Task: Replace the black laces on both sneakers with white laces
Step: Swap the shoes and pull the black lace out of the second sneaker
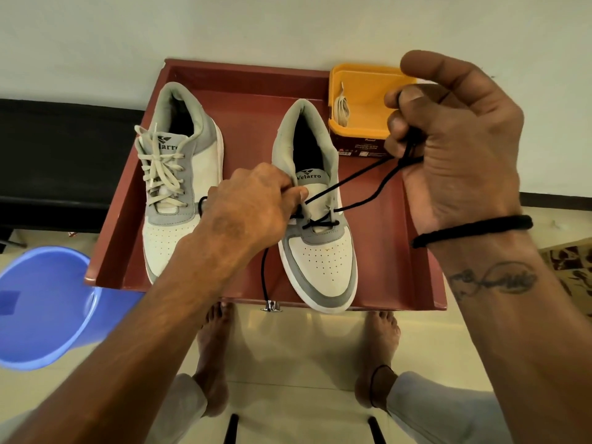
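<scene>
Right hand (455,139) grips black lace (352,184) above right sneaker (317,219); left hand (250,206) pinches sneaker's tongue; white-laced sneaker (173,181) beside it.

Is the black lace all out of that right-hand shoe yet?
Not yet. The black lace crosses the right sneaker's lowest eyelets; the right hand grips it.

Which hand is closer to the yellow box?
The right hand. It is raised just beside the yellow box, pulling the black lace. The left hand is farther away, down on the right sneaker.
</scene>
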### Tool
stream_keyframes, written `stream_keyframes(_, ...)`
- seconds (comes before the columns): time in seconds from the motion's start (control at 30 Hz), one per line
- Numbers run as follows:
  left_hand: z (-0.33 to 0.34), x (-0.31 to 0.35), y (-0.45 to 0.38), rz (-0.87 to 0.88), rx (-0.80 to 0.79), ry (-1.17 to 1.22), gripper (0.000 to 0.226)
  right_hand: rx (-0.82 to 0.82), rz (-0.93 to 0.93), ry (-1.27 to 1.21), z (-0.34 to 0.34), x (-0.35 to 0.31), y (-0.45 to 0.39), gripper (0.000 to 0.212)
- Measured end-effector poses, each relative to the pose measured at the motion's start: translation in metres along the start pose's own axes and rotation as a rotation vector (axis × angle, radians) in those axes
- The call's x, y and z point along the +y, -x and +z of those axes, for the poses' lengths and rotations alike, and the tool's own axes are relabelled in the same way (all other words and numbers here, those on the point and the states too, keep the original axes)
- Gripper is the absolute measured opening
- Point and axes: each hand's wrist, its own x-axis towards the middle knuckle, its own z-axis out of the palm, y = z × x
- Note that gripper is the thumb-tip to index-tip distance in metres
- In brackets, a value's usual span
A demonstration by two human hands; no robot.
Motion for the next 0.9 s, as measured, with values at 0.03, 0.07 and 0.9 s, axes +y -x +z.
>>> stream_keyframes(0.03, 0.000, 0.000, 0.000, -0.002, -0.004, -0.004, 0.041, 0.006, 0.009, -0.030, 0.000, -0.001, 0.000, 0.026)
stream_keyframes(0.07, 0.001, 0.000, 0.000, -0.003, -0.008, -0.008, 0.042, 0.009, 0.028, -0.075, 0.000, -0.001, 0.000, 0.027)
stream_keyframes(0.9, 0.006, -0.004, -0.003, -0.073, 0.037, 0.045, 0.039, -0.326, 0.133, 1.314, -0.006, 0.019, 0.011, 0.009)
